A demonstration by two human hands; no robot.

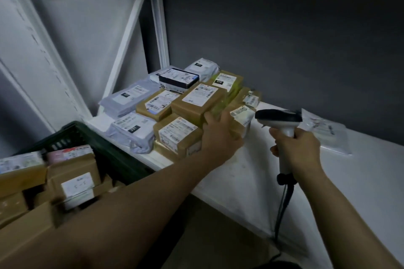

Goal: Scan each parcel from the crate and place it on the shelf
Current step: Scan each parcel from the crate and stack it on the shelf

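My left hand (220, 135) grips a brown cardboard parcel (241, 119) with a white label at the right edge of the stack on the white shelf (251, 181). The stack holds several brown boxes (196, 98), grey poly mailers (131, 131) and a black box (178, 78). My right hand (295, 148) holds a white and black barcode scanner (278, 119) by its handle, just right of the stack, its cable hanging down. The dark green crate (105, 148) at lower left holds several more brown parcels (72, 177).
A clear plastic bag (328, 131) lies on the shelf to the right of the scanner. White shelf uprights and a diagonal brace (129, 35) stand behind the stack. A dark grey wall backs the shelf, and an upper shelf edge runs overhead.
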